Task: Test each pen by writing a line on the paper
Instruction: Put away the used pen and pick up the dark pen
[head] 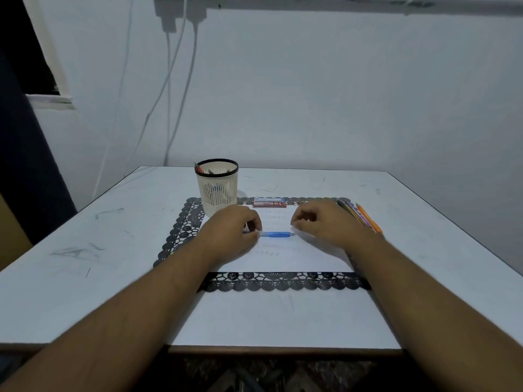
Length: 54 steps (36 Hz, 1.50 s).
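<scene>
Slim blue plastic pen lying crosswise at mid-sheet on white paper, pinched at one end by left hand; right hand loosely curled, empty (likely uncapping step). Next: tip to paper, near desk's centre.

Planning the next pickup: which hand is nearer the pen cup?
Left. The left hand lies just in front of the pen cup, pinching the blue pen; the right hand sits farther right.

Pen holder blocks far left; box behind paper.
</scene>
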Available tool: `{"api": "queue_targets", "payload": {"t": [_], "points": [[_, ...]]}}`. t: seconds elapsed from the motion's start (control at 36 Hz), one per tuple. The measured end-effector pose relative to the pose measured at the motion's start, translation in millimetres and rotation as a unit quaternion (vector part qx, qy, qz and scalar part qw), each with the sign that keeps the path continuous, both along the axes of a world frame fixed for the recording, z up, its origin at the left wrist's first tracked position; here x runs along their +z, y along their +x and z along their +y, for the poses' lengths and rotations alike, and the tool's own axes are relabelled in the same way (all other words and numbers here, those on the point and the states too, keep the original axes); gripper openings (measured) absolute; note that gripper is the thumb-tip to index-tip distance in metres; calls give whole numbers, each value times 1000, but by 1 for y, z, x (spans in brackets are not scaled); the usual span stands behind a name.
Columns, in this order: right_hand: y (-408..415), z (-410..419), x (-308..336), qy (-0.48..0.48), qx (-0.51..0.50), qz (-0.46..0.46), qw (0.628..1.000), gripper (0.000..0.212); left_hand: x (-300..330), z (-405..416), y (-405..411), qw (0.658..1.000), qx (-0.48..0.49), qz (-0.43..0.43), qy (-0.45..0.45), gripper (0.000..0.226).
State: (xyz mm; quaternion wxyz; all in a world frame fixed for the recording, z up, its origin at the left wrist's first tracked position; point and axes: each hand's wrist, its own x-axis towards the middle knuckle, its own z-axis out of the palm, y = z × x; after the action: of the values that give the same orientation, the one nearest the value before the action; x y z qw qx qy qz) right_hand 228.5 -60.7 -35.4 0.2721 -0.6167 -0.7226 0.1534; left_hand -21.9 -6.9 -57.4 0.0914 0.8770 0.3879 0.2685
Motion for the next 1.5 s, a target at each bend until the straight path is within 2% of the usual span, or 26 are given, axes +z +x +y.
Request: {"api": "queue_targets", "payload": {"t": [0.08,0.28,0.39,0.78,1.03,1.19,1.28,1.39,1.5], "points": [[6,-3,-1,-70,22,5,997,5,-3,1,0,999,-9,-20,-30,10],[-4,0,-5,-70,8,10,997,5,-6,4,3,999,-30,19,16,2],[-10,1,-6,-56,1,-25,998,5,-7,4,2,999,-22,23,11,1],[7,5,-5,-67,-31,-53,996,6,-7,3,1,999,-18,29,-6,3],[-15,17,-19,-4,-44,-23,999,7,-3,2,2,999,-30,28,-5,2],[-19,12,-16,0,-40,2,999,10,-3,2,1,999,-31,28,-5,2],[-8,4,-10,-27,-37,74,996,13,-2,2,1,999,-31,27,-4,2],[5,3,-6,-78,-7,45,996,6,-3,3,1,999,-31,27,-6,2],[2,5,-5,-90,-10,32,995,3,-4,4,-1,999,-31,23,-9,2]]}}
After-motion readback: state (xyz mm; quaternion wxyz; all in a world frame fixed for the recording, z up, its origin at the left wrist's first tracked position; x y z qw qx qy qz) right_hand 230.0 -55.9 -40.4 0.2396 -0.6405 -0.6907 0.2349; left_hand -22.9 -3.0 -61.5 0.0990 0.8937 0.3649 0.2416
